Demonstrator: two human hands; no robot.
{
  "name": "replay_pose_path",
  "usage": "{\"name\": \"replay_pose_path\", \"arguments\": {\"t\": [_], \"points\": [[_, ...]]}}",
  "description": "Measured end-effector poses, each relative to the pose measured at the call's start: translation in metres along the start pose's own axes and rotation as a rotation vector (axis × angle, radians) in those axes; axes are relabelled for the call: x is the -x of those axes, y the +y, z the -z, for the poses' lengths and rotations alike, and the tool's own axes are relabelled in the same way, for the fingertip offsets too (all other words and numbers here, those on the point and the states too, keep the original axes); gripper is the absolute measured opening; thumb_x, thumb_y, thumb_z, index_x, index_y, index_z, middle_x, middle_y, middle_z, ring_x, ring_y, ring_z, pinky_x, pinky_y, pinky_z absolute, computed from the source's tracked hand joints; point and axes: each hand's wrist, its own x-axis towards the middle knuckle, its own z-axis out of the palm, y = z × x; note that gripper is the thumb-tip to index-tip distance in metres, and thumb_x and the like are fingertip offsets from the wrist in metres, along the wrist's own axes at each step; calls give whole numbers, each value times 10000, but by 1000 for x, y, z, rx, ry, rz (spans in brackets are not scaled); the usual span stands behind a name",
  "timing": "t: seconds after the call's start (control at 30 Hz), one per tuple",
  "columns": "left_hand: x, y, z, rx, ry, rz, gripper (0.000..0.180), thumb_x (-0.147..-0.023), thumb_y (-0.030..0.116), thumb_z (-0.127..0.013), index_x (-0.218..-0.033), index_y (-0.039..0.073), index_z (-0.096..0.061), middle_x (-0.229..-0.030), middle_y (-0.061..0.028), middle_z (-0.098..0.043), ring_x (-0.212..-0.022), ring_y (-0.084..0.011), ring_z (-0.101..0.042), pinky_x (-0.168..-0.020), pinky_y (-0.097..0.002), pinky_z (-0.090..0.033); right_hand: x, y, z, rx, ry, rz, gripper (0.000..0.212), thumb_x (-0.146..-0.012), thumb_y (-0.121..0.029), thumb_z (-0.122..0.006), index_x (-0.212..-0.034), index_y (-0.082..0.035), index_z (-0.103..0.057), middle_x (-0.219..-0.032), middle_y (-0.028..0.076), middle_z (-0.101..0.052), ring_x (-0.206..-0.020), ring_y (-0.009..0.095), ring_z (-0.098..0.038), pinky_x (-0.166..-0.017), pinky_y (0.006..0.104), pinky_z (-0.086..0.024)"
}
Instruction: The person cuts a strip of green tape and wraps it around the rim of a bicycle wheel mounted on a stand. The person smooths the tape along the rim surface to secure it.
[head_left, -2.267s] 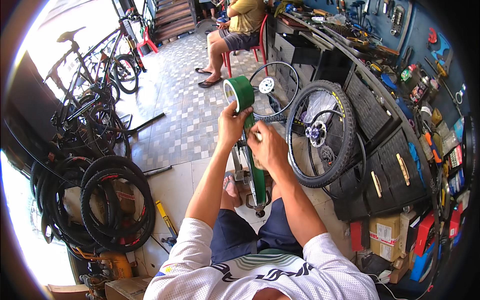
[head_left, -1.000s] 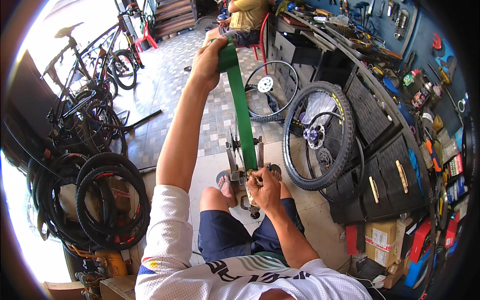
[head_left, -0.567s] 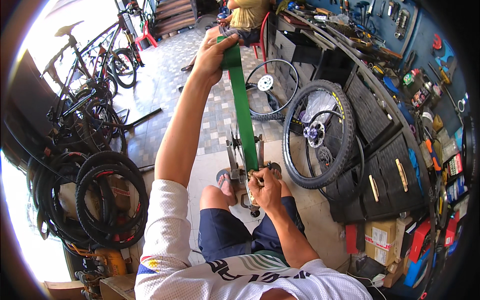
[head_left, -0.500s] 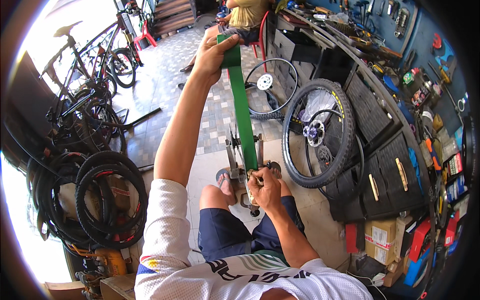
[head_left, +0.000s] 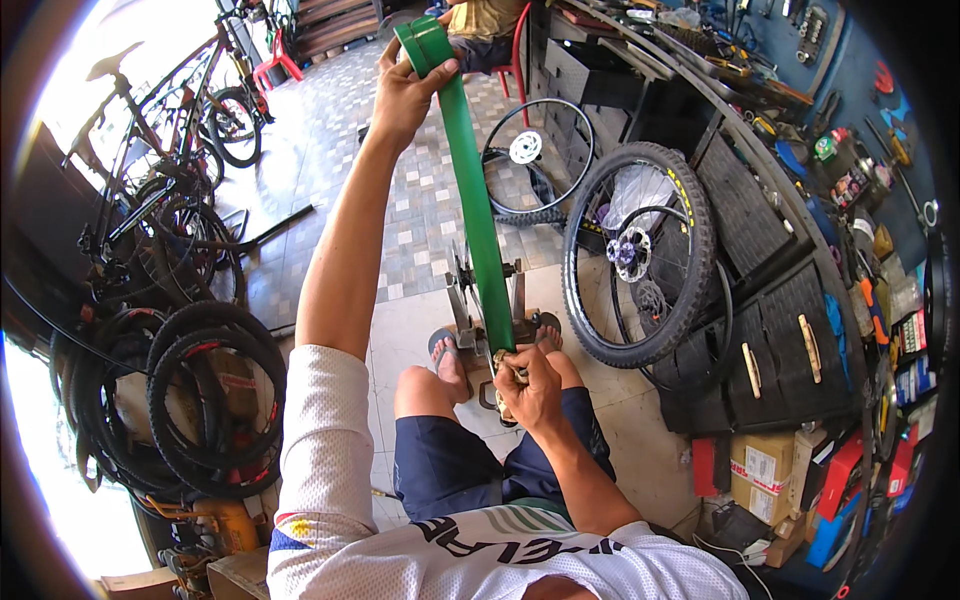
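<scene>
since half a second ago little has changed: the left hand (head_left: 405, 90) stays raised high with the roll, and the right hand (head_left: 528, 385) stays low at the knees, though the whole view sits slightly lower in the picture.

the green tape (head_left: 470, 190) runs as one taut strip from the roll (head_left: 425, 42) in the left hand down to the right hand, just in front of the metal stand (head_left: 480, 305) on the floor (head_left: 400, 330) between the person's feet. the left fingers (head_left: 440, 72) are clenched around the roll; the right fingers (head_left: 520, 372) pinch the strip's lower end against something small that i cannot make out.

it looks light and limp, a thin flat band that only holds straight under pull; slack would likely let it twist or fold on itself. the roll is the firm part to grip, and the free end wants a pinch across its full width.

it is bright green, smooth, slightly glossy, even in width. a spoked wheel (head_left: 640, 255) with a knobby tyre leans just to the right, and loose tyres (head_left: 200, 400) hang at the left.
</scene>
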Motion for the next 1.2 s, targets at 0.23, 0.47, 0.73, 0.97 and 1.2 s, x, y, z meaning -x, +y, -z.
{"name": "replay_pose_path", "arguments": {"t": [0.23,0.47,0.73,0.97,1.2], "points": [[-14,-11,-6,-72,-3,-44,254,-897,313,-820,-1113,178,-821,-1487,-52,-521,-1418,-220,-408,-1054,-383,-502,-1,4,-1,-24,-20,-13,205,-852,-4,-765,-962,-16,-592,-934,155,-682,-747,286,-711,-628,341,-572],[-7,-30,-13,-196,63,21,320,-846,361,-863,-1100,172,-823,-1578,-184,-390,-1484,-286,-347,-1081,-415,-512,-4,2,0,-17,-11,11,215,-852,-2,-772,-972,-12,-595,-931,158,-681,-752,276,-715,-637,333,-575],[7,-57,-13,-261,85,86,365,-820,413,-874,-1086,168,-825,-1596,-230,-342,-1484,-362,-341,-1134,-477,-443,-2,4,-1,-38,-10,-4,225,-848,-9,-787,-981,-11,-605,-922,165,-680,-733,264,-718,-625,320,-573],[15,-65,-18,-262,60,138,369,-814,448,-867,-1103,223,-825,-1621,-226,-320,-1469,-379,-360,-1137,-479,-436,-2,5,-1,-29,-11,-9,230,-841,-2,-787,-995,-11,-616,-934,158,-684,-732,254,-720,-619,316,-574],[26,-79,-24,-312,51,169,349,-831,467,-840,-1127,283,-820,-1617,-235,-326,-1498,-393,-280,-1183,-526,-346,0,4,-1,-61,-6,-40,234,-841,4,-784,-1001,-12,-615,-955,156,-691,-736,243,-722,-629,315,-576]]}}
